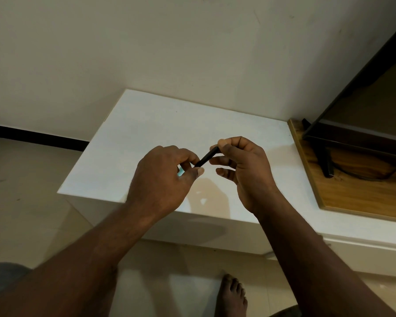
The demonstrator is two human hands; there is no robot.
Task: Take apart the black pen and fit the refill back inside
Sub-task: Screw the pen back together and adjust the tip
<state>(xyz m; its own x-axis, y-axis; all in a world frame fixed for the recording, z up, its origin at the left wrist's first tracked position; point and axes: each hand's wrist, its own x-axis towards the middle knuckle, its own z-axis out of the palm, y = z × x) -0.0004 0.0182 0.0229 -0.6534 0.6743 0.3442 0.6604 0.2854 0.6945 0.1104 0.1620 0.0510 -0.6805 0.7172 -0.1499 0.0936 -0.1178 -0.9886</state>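
Note:
A slim black pen (206,158) hangs in the air above the white table (133,143), slanting from lower left to upper right. My left hand (167,177) pinches its lower end between thumb and fingers. My right hand (240,165) pinches its upper end with thumb and forefinger, the other fingers spread loosely below. Only the middle stretch of the pen shows; both ends are hidden in my fingers. A small teal thing (181,171) peeks from under my left hand; I cannot tell what it is. No separate refill is visible.
The white table stands against a pale wall (146,42). To the right lies a wooden board (357,193) bearing a dark screen on a stand (352,133) with a cable. My bare foot (232,294) rests on the tiled floor below.

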